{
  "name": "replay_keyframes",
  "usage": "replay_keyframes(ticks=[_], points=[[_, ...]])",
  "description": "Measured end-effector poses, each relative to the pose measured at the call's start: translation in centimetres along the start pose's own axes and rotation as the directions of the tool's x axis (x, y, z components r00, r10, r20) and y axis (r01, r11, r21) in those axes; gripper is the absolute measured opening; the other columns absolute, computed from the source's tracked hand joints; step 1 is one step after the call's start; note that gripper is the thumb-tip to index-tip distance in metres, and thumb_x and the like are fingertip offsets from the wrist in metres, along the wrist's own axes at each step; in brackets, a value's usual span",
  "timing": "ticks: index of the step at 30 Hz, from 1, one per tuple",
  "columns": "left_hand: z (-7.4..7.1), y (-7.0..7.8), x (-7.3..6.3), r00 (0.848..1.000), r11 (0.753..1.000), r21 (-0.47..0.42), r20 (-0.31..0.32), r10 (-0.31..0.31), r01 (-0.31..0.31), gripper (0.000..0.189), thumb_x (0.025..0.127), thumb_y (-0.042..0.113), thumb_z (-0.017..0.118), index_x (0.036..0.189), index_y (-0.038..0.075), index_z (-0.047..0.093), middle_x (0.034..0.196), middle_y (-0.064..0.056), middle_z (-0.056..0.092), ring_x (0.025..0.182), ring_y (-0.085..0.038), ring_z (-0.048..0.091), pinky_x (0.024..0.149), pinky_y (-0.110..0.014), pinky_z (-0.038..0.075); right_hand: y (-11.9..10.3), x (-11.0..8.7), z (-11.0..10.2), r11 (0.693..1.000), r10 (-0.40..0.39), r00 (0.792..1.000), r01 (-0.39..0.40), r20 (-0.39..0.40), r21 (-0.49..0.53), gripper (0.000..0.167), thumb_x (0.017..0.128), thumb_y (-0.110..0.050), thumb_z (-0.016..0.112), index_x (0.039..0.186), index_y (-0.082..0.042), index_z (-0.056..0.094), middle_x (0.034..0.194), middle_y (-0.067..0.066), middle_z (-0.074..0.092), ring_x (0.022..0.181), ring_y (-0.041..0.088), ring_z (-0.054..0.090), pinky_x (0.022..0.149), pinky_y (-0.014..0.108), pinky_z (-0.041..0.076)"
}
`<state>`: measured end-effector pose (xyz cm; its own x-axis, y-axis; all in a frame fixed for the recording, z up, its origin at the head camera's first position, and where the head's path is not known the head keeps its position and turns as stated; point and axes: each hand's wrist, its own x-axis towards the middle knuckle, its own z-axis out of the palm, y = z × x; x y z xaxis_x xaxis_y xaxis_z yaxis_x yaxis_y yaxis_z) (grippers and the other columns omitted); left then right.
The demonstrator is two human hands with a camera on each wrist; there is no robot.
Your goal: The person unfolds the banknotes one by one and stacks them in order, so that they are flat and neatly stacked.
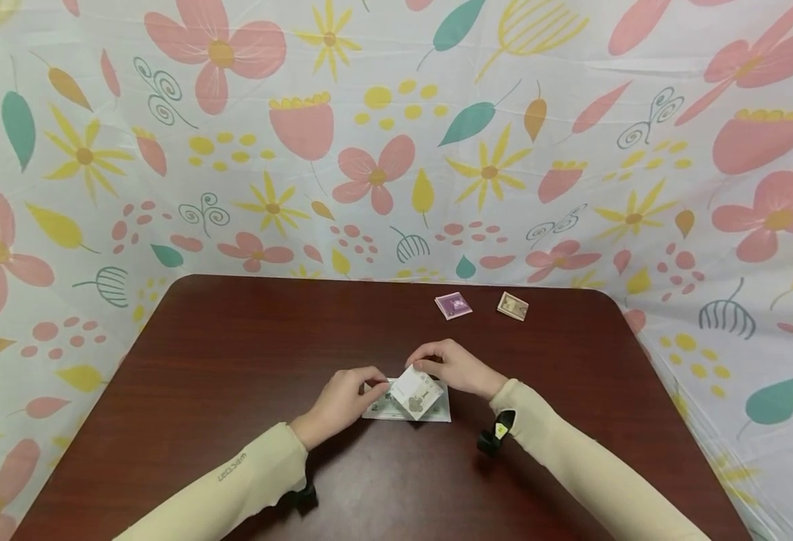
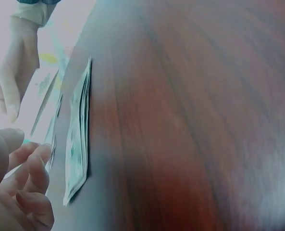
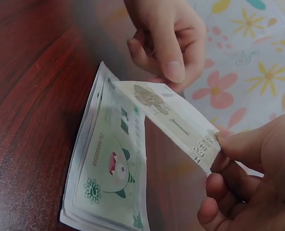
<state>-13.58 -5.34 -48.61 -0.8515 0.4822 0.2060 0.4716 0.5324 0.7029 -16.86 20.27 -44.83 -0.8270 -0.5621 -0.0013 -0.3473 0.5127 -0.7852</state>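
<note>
My right hand (image 1: pixel 460 370) pinches one corner of a white-and-brown paper note (image 1: pixel 418 394), shaped like a folded square, between thumb and fingers. It is held tilted over a stack of green-and-white play banknotes (image 3: pixel 108 168) lying on the table; a cartoon creature is printed on the top one. My left hand (image 1: pixel 342 398) is at the note's opposite side, fingers loosely bent, fingertips right at its edge. In the right wrist view the left thumb (image 3: pixel 175 71) ends just above that edge. The stack's layered side (image 2: pixel 80 139) shows in the left wrist view.
Two small folded paper pieces, one purple (image 1: pixel 453 306) and one brown (image 1: pixel 513 306), lie toward the back right of the dark wooden table (image 1: pixel 247 338). A flower-patterned cloth (image 1: pixel 376 218) hangs behind the table.
</note>
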Motion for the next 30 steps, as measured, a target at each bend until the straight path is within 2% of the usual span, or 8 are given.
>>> replay_keyframes(ticks=[7,15,20,23,27,30], points=[[0.4,0.7,0.3,0.997,0.983,-0.165,0.015,-0.076,0.078,0.007,0.100,0.018,0.071,0.101,0.013,0.076,0.091,0.003,0.075,0.062,-0.007,0.056,0.057,-0.024,0.048,-0.5,0.5,0.2,0.998,-0.063,0.998,0.063,0.022,-0.010,0.017,0.102,-0.005,0.062,0.109,-0.001,0.078,0.103,0.004,0.077,0.089,0.009,0.062,0.078,0.023,0.050],[0.9,0.9,0.4,0.993,0.972,-0.202,0.021,-0.118,0.120,0.005,0.098,0.016,0.074,0.095,0.013,0.074,0.088,0.001,0.072,0.063,-0.006,0.056,0.059,-0.024,0.050,-0.5,0.7,0.6,0.998,-0.041,0.999,0.041,0.002,-0.044,0.016,0.102,-0.008,0.064,0.108,-0.004,0.079,0.102,0.001,0.077,0.086,0.006,0.060,0.074,0.023,0.049],[1.0,0.9,0.4,0.992,0.973,-0.201,-0.037,-0.124,0.114,0.005,0.098,0.011,0.072,0.094,0.010,0.075,0.083,0.002,0.071,0.064,-0.005,0.054,0.059,-0.023,0.047,-0.4,0.7,0.2,0.999,-0.009,0.999,0.007,-0.048,-0.036,0.015,0.103,-0.016,0.066,0.109,-0.009,0.077,0.097,-0.001,0.075,0.082,0.008,0.060,0.073,0.025,0.049],[1.1,0.8,0.5,0.986,0.970,-0.214,-0.093,-0.142,0.120,0.005,0.098,0.011,0.073,0.094,0.010,0.076,0.082,0.002,0.073,0.065,-0.004,0.055,0.060,-0.023,0.048,-0.2,0.4,-0.2,1.000,0.013,0.997,-0.015,-0.080,-0.023,0.016,0.104,-0.018,0.065,0.111,-0.009,0.077,0.100,-0.001,0.075,0.087,0.010,0.063,0.079,0.028,0.051],[1.1,0.6,0.5,0.968,0.956,-0.260,-0.175,-0.181,0.132,0.004,0.096,0.010,0.075,0.094,0.007,0.077,0.083,-0.001,0.076,0.068,-0.004,0.060,0.065,-0.024,0.050,0.1,0.1,-0.5,0.998,0.056,0.992,-0.054,-0.111,0.022,0.022,0.105,-0.021,0.063,0.117,-0.006,0.074,0.106,0.001,0.073,0.096,0.021,0.067,0.085,0.034,0.053],[1.0,0.5,0.6,0.955,0.943,-0.303,-0.214,-0.206,0.136,0.005,0.095,0.010,0.076,0.093,0.005,0.076,0.084,-0.004,0.077,0.072,-0.005,0.063,0.068,-0.024,0.050,0.4,-0.1,-0.6,0.997,0.065,0.991,-0.059,-0.120,0.048,0.021,0.105,-0.019,0.063,0.119,-0.007,0.072,0.108,0.003,0.073,0.097,0.030,0.069,0.084,0.034,0.054]])
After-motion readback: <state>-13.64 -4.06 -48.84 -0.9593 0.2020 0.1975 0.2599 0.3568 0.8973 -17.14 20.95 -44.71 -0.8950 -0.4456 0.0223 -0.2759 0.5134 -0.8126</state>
